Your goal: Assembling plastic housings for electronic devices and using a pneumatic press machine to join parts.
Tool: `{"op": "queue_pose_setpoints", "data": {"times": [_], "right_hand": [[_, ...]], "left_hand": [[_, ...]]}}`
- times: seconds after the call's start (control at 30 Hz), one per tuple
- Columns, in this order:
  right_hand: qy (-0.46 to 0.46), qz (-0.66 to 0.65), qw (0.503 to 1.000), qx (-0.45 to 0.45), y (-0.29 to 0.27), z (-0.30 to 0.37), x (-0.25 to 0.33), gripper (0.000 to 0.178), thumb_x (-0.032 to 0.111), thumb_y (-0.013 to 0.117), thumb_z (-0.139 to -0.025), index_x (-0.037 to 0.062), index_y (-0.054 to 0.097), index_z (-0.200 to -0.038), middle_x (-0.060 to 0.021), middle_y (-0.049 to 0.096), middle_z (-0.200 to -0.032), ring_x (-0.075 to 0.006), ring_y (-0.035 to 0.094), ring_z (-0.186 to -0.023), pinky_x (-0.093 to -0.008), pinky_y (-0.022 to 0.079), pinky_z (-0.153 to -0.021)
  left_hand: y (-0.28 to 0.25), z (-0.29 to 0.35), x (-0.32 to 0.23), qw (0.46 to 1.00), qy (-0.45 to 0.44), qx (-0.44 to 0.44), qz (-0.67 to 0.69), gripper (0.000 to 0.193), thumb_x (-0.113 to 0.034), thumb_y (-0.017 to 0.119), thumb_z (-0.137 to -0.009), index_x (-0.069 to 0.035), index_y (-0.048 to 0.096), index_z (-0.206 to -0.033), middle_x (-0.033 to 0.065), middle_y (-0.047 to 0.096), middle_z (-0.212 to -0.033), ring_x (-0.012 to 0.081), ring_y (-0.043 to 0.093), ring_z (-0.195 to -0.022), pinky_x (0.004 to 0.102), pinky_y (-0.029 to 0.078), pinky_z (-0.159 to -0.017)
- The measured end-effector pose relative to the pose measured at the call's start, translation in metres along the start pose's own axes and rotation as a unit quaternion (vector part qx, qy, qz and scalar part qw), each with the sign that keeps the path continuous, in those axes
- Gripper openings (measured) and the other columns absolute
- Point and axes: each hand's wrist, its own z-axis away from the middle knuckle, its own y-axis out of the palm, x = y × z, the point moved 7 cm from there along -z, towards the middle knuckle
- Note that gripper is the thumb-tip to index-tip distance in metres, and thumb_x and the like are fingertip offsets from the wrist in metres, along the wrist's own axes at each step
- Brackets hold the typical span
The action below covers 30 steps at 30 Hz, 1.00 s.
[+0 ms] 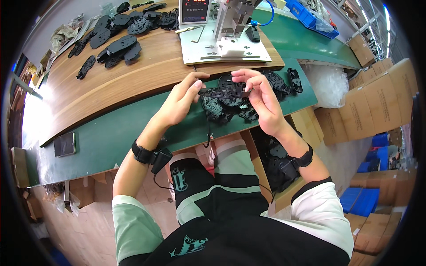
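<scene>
Both hands, left hand (182, 99) and right hand (259, 95), pinch a flat black plastic part (224, 93) by its ends above the green bench edge (111, 137). It seems under inspection; the next move likely calls for a steady grip near the press fixture (226, 37).

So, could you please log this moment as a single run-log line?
left hand: holds black plastic part | right hand: holds same part | below: pile of black parts on green mat

Pale green-and-white short sleeves, black wristbands, black-green shorts.
</scene>
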Motion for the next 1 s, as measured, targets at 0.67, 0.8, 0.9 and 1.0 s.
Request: {"op": "queue_pose_setpoints", "data": {"times": [0.67,0.8,0.9,1.0], "right_hand": [[0.183,-0.008,0.948,-0.262,-0.029,-0.031,-0.046,0.031,0.012,0.064,-0.108,0.0004,0.059,-0.136,-0.0044,0.07,-0.105,-0.007,0.061,-0.085,-0.0235,0.051,-0.076],[0.037,0.157,0.94,-0.3,-0.122,-0.071,-0.075,0.035,0.013,0.061,-0.11,0.0006,0.058,-0.142,-0.0121,0.075,-0.109,-0.0161,0.068,-0.087,-0.0318,0.056,-0.078],[0.032,0.33,0.895,-0.299,-0.19,-0.084,-0.115,0.033,0.014,0.062,-0.108,0.0006,0.066,-0.137,-0.0178,0.075,-0.101,-0.0231,0.073,-0.09,-0.0376,0.056,-0.083],[0.195,0.228,0.897,-0.323,-0.221,-0.098,-0.173,0.039,0.014,0.06,-0.111,0.0016,0.061,-0.148,-0.0081,0.075,-0.106,-0.0113,0.066,-0.093,-0.0292,0.053,-0.087]], "left_hand": [[0.009,0.007,-0.003,0.988,-0.029,-0.043,0.145,0.037,-0.012,0.065,-0.108,-0.003,0.057,-0.143,0.0095,0.078,-0.112,0.01,0.069,-0.078,0.0256,0.054,-0.069],[0.002,0.004,-0.007,0.992,0.035,-0.064,0.107,0.035,-0.022,0.047,-0.116,-0.004,0.055,-0.145,0.0107,0.074,-0.113,0.0072,0.063,-0.074,0.0205,0.048,-0.068],[0.001,0.0,-0.005,0.99,0.03,-0.076,0.113,0.031,-0.019,0.046,-0.116,-0.003,0.058,-0.14,0.0083,0.073,-0.106,0.0069,0.06,-0.071,0.0215,0.047,-0.066],[-0.006,0.004,0.0,0.992,0.026,-0.088,0.091,0.027,-0.015,0.048,-0.114,-0.001,0.058,-0.135,0.0082,0.072,-0.103,0.0082,0.058,-0.07,0.0248,0.05,-0.069]]}}
